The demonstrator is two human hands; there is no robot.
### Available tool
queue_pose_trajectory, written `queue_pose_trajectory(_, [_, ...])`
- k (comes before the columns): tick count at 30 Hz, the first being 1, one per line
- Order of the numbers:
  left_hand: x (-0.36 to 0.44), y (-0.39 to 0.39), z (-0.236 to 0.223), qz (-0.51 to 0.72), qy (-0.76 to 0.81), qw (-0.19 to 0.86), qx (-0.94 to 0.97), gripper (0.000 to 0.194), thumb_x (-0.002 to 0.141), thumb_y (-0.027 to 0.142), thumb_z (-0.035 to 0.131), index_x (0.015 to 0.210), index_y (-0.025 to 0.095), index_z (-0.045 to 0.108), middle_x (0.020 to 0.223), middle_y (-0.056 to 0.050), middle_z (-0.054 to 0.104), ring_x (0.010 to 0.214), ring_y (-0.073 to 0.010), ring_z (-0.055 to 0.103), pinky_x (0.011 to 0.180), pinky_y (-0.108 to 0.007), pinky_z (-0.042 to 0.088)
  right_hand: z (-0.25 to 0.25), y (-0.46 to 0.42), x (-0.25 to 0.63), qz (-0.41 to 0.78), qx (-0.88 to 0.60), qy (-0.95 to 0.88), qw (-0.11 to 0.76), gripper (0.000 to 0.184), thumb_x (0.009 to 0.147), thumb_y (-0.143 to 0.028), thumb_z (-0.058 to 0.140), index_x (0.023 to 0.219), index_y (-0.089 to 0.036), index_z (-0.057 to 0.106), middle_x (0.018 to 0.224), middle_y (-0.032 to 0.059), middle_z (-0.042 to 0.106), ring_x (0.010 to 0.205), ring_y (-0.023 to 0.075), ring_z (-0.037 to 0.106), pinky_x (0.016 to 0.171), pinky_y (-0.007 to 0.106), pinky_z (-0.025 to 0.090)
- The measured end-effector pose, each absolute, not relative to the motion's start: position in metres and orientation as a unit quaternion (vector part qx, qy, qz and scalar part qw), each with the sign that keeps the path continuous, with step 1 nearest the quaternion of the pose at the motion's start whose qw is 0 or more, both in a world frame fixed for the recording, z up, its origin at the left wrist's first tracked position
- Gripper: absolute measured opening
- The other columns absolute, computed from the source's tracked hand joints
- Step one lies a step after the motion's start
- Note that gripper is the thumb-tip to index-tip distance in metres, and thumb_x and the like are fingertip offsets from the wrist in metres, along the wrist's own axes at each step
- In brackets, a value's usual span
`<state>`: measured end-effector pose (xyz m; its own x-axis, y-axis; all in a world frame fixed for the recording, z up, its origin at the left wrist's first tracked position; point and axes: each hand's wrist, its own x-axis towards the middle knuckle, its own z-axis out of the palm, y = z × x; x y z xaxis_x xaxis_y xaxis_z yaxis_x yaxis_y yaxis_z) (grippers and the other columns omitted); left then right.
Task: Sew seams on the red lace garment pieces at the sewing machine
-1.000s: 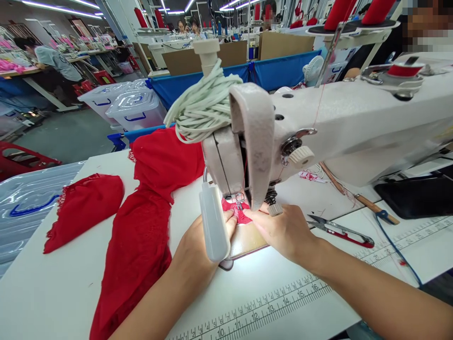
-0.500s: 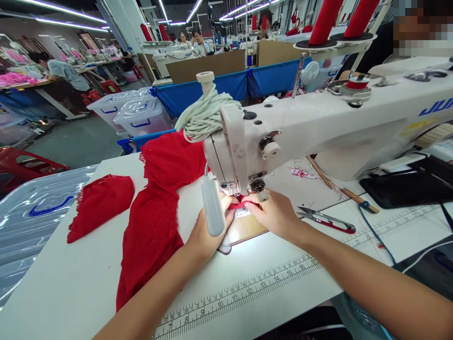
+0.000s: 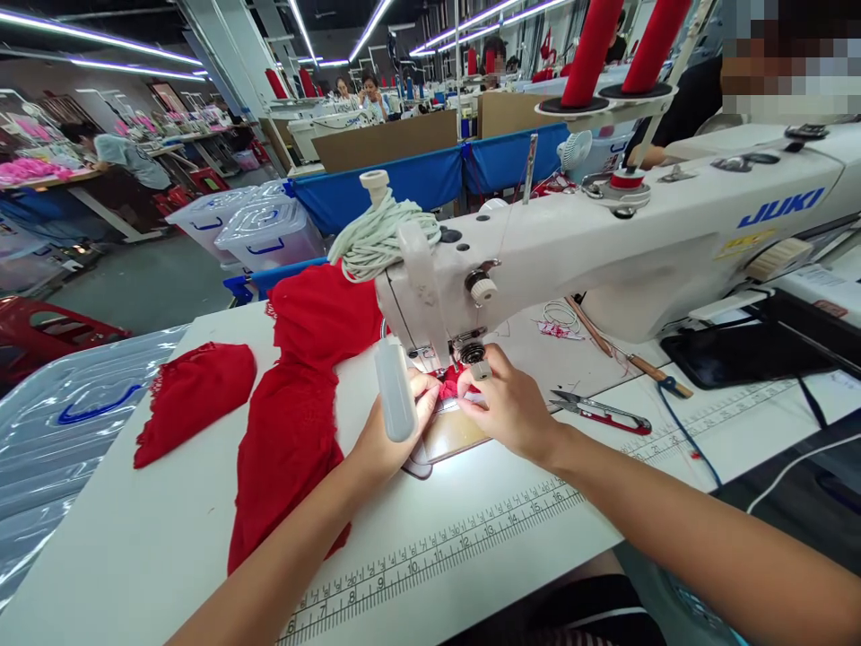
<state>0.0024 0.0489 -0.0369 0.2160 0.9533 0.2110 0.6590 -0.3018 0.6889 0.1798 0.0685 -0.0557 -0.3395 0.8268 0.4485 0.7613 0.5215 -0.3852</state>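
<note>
A small piece of red fabric point(image 3: 449, 386) lies under the needle area of the white sewing machine point(image 3: 578, 242). My left hand point(image 3: 396, 417) pinches its left side, partly hidden behind the grey lamp point(image 3: 395, 390) that hangs from the machine head. On the right, my right hand point(image 3: 508, 404) grips the same fabric, thumb and fingers together close to the presser foot. The needle tip itself is hard to make out. A long red garment piece point(image 3: 289, 449) stretches over the table left of the machine, and a separate red piece point(image 3: 198, 395) lies farther left.
Thread snips point(image 3: 602, 413) lie right of my right hand, near a wooden-handled tool point(image 3: 649, 372) and a black phone-like slab point(image 3: 740, 345). A printed ruler point(image 3: 437, 561) runs along the table's front. Clear plastic bins point(image 3: 269, 233) stand beyond; co-workers sit farther back.
My view has shifted, so the machine appears farther left and lower. My right hand's fingers have lifted and bent more beside the needle area, and more of the red fabric shows between the hands.
</note>
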Motion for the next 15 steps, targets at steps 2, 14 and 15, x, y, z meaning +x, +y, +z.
queue_pose_trajectory(2, [0.002, 0.048, -0.036, 0.313, 0.539, 0.245, 0.743, 0.028, 0.093, 0.032, 0.039, 0.078, 0.020, 0.059, 0.076, -0.002, 0.055, 0.075, -0.0173, 0.053, 0.073, -0.033, 0.044, -0.056, 0.067, 0.179, 0.055, -0.483, -0.817, 0.309, 0.010, 0.076, -0.023, 0.060, 0.080, -0.022, 0.069, 0.100, 0.0052, 0.059, 0.062, 0.0105, 0.055, 0.051, 0.023, 0.035])
queue_pose_trajectory(14, [0.001, 0.048, -0.049, 0.311, 0.550, 0.215, 0.745, 0.021, 0.087, 0.031, 0.048, 0.078, 0.021, 0.064, 0.082, -0.005, 0.063, 0.081, -0.0212, 0.058, 0.075, -0.038, 0.048, -0.054, 0.071, 0.172, -0.007, -0.491, -0.808, 0.325, 0.020, 0.075, -0.012, 0.049, 0.060, -0.019, 0.061, 0.079, 0.0016, 0.064, 0.050, 0.0083, 0.043, 0.045, 0.023, 0.022])
queue_pose_trajectory(15, [0.001, 0.048, -0.047, 0.303, 0.543, 0.210, 0.755, 0.022, 0.088, 0.030, 0.047, 0.079, 0.021, 0.064, 0.083, -0.005, 0.063, 0.081, -0.0211, 0.058, 0.075, -0.037, 0.048, -0.055, 0.071, 0.173, -0.015, -0.493, -0.804, 0.332, 0.020, 0.074, -0.011, 0.048, 0.059, -0.019, 0.059, 0.073, 0.0008, 0.063, 0.049, 0.0082, 0.041, 0.044, 0.024, 0.021])
